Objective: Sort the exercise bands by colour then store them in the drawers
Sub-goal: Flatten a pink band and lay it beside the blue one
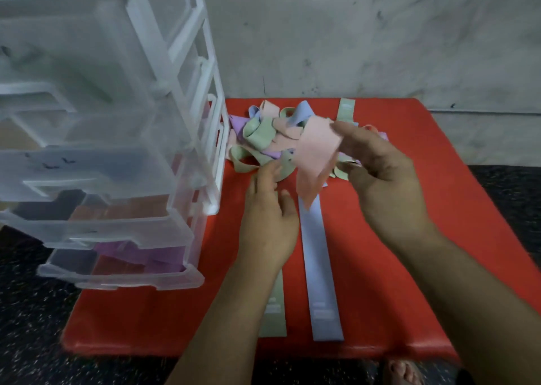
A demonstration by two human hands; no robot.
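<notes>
A tangled pile of exercise bands (263, 132) in pink, green, blue and purple lies at the back of the red table (439, 238). My right hand (377, 168) pinches a pink band (316, 156) and holds it up above the pile. My left hand (268, 214) hovers beside it with fingers loosely bent, holding nothing. A blue band (322, 267) lies flat and straight toward me. A green band (273, 317) lies flat next to it, partly under my left forearm. The clear plastic drawer unit (123, 156) stands at the left with lower drawers pulled out; purple bands (146, 255) lie in the bottom one.
Another flat green band (347, 108) lies at the table's far edge behind the pile. A grey wall rises behind the table. Dark speckled floor surrounds it, and a bare foot (402, 371) shows below the front edge.
</notes>
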